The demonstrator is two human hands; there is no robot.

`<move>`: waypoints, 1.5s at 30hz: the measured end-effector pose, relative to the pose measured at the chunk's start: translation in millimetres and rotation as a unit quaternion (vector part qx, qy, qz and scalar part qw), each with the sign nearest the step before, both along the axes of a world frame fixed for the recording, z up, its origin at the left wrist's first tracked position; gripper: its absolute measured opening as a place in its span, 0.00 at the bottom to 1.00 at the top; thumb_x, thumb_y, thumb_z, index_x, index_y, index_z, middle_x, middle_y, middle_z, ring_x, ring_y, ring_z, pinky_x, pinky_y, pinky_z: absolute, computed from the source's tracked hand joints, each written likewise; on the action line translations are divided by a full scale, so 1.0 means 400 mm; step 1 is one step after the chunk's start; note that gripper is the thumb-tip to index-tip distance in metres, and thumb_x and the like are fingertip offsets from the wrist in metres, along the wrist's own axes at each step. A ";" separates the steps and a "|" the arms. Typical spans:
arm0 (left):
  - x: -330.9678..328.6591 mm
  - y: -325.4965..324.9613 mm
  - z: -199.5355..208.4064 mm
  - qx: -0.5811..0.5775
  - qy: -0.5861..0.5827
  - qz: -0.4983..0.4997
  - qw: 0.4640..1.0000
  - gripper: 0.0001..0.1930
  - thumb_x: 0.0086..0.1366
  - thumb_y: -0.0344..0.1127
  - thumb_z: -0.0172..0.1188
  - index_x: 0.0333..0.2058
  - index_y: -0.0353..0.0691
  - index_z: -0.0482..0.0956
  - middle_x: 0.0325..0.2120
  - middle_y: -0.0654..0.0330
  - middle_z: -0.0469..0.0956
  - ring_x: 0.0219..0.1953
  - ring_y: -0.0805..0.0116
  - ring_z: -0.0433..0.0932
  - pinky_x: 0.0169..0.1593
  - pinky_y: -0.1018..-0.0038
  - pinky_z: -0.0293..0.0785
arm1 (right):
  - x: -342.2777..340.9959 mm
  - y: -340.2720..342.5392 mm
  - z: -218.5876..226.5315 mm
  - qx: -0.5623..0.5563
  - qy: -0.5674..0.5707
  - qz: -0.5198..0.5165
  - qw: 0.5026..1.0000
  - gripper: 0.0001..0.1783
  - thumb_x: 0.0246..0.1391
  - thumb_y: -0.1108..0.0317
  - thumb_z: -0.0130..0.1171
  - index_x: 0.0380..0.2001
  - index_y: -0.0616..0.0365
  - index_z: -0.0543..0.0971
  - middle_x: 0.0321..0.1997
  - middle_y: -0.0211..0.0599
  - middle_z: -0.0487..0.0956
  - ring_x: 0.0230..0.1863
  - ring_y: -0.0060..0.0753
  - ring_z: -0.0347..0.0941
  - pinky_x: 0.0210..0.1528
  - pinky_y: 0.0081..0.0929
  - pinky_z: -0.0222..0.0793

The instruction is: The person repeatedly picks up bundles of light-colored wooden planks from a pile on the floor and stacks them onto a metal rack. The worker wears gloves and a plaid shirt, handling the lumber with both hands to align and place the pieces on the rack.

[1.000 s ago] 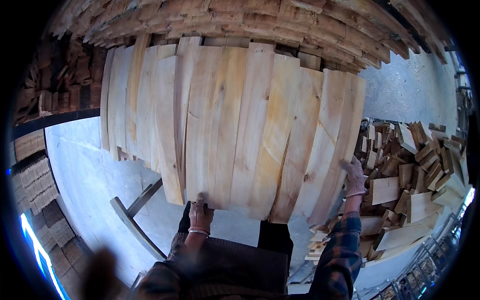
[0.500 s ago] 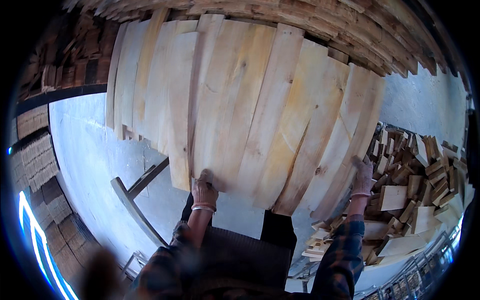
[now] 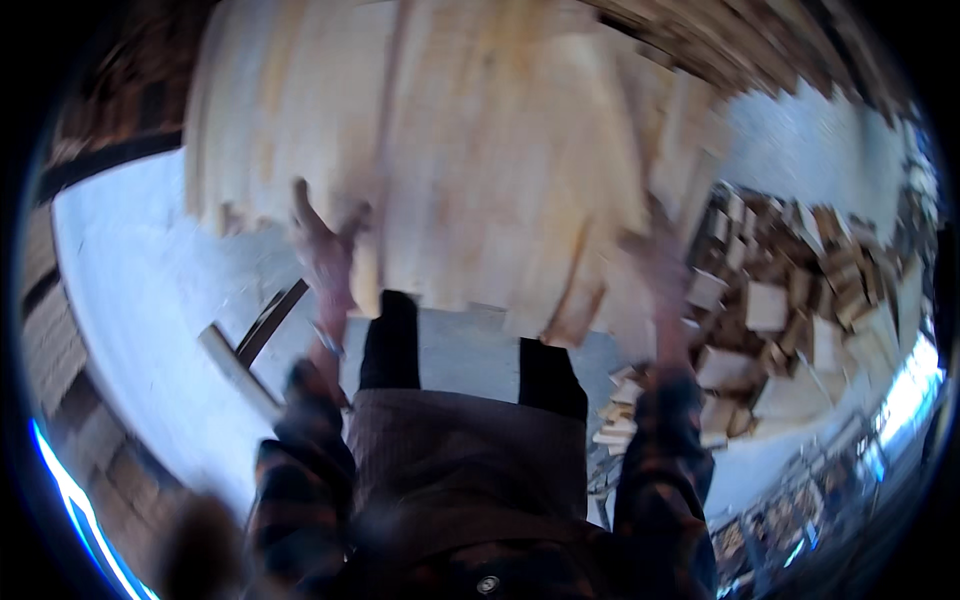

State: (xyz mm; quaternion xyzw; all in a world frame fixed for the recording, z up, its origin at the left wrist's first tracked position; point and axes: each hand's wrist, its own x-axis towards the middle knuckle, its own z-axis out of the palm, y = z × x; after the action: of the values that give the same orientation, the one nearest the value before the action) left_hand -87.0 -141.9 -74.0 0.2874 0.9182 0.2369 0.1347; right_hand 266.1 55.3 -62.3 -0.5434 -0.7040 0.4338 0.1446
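Observation:
Long pale wooden boards lie side by side in front of me, blurred by motion. My left hand is at their near left part, beside the end of a board, its fingers spread apart. At the right side of the middle boards is my right hand, its fingers smeared, so its grip does not show. More boards lie just beyond it, partly covered by the middle ones.
A heap of short wood offcuts lies on the right. Stacked rough timber runs along the far side. A wooden frame leg sticks out at left over the pale floor. Bundled wood stacks stand farther left.
My left hand has left the near board edge and moved left and farther up, fingers spreading. My right hand has moved inward along the boards. The whole view has shifted, blurring the boards.

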 end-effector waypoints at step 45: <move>-0.057 -0.374 -0.200 0.278 -0.320 0.443 0.790 0.13 0.64 0.37 0.50 0.39 0.33 0.77 0.32 0.54 0.75 0.33 0.65 0.74 0.36 0.68 0.75 | -0.360 -0.257 0.074 -0.133 0.061 0.187 0.971 0.46 0.25 0.69 0.72 0.58 0.46 0.73 0.38 0.39 0.72 0.40 0.35 0.72 0.44 0.29 0.71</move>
State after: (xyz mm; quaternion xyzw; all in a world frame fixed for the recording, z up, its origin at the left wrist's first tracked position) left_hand -109.7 -291.5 -154.0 -0.2181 0.7437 0.5942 0.2153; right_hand 122.1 -47.5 -32.8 -0.3894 -0.7187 0.5753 0.0296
